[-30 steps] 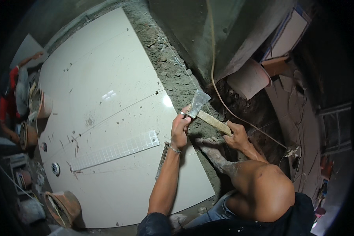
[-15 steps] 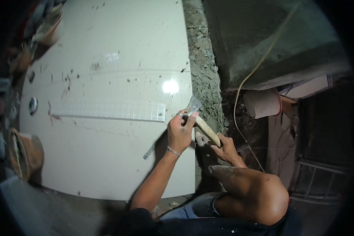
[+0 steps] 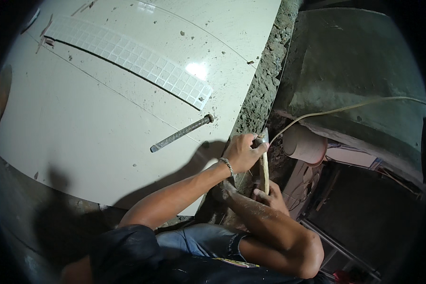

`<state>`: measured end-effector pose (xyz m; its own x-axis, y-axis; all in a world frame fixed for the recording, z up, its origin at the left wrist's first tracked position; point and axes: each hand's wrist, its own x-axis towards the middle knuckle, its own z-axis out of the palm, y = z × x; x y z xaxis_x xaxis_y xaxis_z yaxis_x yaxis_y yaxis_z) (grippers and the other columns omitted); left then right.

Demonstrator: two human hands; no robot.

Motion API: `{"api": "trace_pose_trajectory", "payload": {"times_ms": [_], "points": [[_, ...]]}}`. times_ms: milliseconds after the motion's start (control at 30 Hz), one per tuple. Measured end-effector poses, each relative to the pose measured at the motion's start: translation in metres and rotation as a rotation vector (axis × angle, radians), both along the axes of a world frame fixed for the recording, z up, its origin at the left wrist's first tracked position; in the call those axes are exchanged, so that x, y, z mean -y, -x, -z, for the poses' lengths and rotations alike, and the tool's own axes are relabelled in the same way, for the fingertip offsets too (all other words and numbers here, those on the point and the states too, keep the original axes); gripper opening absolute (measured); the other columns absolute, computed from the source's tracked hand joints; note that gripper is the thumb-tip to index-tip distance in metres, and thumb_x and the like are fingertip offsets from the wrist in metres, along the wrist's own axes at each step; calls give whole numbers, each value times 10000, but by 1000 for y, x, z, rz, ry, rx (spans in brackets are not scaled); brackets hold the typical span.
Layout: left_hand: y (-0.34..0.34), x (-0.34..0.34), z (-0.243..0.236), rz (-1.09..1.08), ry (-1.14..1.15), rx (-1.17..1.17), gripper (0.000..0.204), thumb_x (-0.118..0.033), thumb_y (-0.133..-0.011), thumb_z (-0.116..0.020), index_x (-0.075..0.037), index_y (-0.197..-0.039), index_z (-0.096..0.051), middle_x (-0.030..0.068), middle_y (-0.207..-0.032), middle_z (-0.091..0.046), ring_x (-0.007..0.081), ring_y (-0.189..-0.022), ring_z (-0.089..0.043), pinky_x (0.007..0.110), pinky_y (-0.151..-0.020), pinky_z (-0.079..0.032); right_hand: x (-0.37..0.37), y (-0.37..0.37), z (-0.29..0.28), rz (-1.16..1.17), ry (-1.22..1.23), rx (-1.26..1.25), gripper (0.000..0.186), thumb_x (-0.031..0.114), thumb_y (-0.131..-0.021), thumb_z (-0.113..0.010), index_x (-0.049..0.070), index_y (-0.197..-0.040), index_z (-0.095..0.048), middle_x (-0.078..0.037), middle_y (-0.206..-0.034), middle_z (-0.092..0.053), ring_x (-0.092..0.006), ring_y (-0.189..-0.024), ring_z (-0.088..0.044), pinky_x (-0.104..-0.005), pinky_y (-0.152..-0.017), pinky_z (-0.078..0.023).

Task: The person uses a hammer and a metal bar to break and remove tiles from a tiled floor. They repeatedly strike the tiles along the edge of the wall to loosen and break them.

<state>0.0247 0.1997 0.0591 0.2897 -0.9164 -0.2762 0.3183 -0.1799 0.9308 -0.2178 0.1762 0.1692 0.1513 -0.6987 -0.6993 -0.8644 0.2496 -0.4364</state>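
My left hand [image 3: 243,152], with a bracelet at the wrist, is closed around the metal head of a hammer-like tool with a wooden handle [image 3: 265,173]. The head is partly covered by my fingers, so its exact shape is hard to make out. Lower down, my right hand [image 3: 273,198] grips the handle's end, partly hidden behind my leg. The tool stands nearly upright in view, over the rough mortar strip [image 3: 258,97] at the tile edge. To the left, a long threaded bolt [image 3: 182,133] lies on the large pale tiles [image 3: 94,123], apart from both hands.
A white gridded mosaic strip [image 3: 132,61] lies across the tiles among scattered crumbs. Right of the mortar are a dusty bucket [image 3: 304,144], a pale cable [image 3: 345,110] and a grey cement slab [image 3: 359,61]. A metal frame [image 3: 338,248] stands at the lower right.
The view has turned and shifted, so the tiles and strip now slant. The tool has swung from slanting to nearly upright in view, with both hands still on it. The bolt shows whole now.
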Motion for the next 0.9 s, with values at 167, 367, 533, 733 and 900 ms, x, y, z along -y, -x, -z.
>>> {"api": "trace_pose_trajectory", "payload": {"times_ms": [167,367,533,733,900], "points": [[-9,22,32,-51,-30,-524,661,-546,-968,-731,73,-1201,-723,253,-1022,-740,274,-963,-733,379,-855,-603,24,-36,27,-162,98,40,296,275,-1057,-708,1,-1156,-656,19,-851,-574,-84,-815,-516,-293,-717,-438],[38,66,76,291,398,1149,543,-258,-918,-670,16,-1386,-648,233,-1469,-615,402,-1486,-443,514,-1304,-255,80,-90,42,-169,354,366,280,301,-1067,-693,25,-1113,-667,17,-767,-565,-76,-693,-503,-293,-616,-435],[40,109,99,951,310,1733,535,-390,-1012,-517,-184,-1497,-609,56,-1675,-468,321,-1599,-314,584,-1325,-147,114,-113,55,-92,384,372,259,293,-1087,-652,45,-1096,-727,17,-765,-611,-70,-666,-513,-281,-613,-441],[-15,98,74,966,268,1516,407,-423,-946,-665,-171,-1237,-796,37,-1473,-654,268,-1476,-495,612,-1323,-163,143,-103,97,-56,472,53,480,422,-1091,-624,-51,-1032,-687,-180,-760,-685,-241,-681,-647,-424,-654,-513],[-18,98,65,883,223,1423,394,-421,-937,-684,-176,-1220,-805,29,-1482,-642,263,-1498,-474,622,-1323,-156,151,-121,102,39,550,1,525,461,-1092,-605,-50,-1003,-682,-177,-733,-684,-274,-671,-674,-445,-634,-515]]}}
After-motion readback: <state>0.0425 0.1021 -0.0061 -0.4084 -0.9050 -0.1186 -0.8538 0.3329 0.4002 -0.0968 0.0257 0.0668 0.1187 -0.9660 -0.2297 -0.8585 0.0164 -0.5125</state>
